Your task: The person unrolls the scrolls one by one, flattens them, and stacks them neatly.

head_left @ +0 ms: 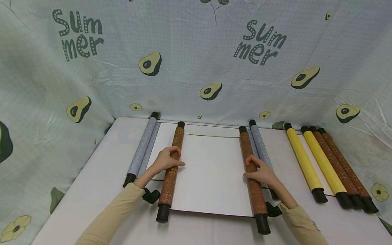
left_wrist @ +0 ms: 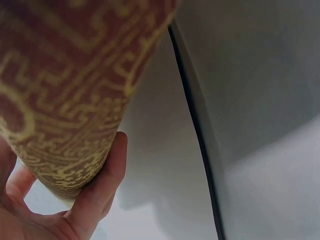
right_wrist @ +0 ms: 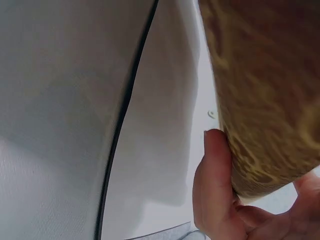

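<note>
My left hand (head_left: 167,160) grips the left roll (head_left: 169,186) of a brown patterned scroll with black end caps. Its thumb lies along the inner side, as the left wrist view shows of the brown roll (left_wrist: 65,100). On the other side, my right hand (head_left: 262,173) holds the matching right roll (head_left: 256,198), thumb inward. White scroll paper (head_left: 213,175) spans the two rolls. In the right wrist view the brown roll (right_wrist: 265,100) fills the right side, with the thumb (right_wrist: 214,170) against it.
Beneath and behind the brown scroll lies an opened grey-blue scroll, its left roll (head_left: 142,151) and right roll (head_left: 260,144) at either side. Dark weights (head_left: 151,196) sit near its front corners. Yellow rolls (head_left: 305,163) and more brown rolls (head_left: 347,163) lie at the right of the white table (head_left: 89,191).
</note>
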{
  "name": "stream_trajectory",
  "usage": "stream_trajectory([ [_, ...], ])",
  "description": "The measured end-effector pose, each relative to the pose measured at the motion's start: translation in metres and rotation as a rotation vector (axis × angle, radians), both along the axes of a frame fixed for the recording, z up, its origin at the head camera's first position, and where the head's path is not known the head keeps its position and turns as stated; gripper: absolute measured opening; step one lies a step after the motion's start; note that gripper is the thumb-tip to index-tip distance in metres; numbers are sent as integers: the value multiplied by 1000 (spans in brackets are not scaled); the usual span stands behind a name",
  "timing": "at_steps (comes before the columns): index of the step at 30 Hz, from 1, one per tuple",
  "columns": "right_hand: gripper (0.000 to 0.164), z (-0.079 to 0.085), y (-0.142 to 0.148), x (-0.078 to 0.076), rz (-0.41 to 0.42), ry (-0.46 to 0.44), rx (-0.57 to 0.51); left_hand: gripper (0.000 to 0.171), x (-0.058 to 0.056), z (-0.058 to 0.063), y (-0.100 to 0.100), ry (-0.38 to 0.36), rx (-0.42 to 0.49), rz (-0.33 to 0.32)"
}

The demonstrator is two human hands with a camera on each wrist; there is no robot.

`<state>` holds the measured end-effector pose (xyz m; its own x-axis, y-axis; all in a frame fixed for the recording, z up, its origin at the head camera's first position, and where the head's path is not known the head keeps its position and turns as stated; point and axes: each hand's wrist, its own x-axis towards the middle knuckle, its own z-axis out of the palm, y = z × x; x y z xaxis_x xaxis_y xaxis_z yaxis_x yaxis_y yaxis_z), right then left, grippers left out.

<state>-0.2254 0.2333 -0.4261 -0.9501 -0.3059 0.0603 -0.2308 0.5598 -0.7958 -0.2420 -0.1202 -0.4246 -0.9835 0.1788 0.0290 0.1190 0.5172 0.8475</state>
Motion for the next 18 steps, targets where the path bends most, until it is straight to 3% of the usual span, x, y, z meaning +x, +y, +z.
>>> stream_trajectory([
  [7, 27, -1, 6, -1, 14, -3, -16, 28, -1, -1, -5, 13, -43, -14],
  [18, 27, -3, 10, -1, 23, -7, -43, 26, 0, 1, -6, -7, -39, -14],
])
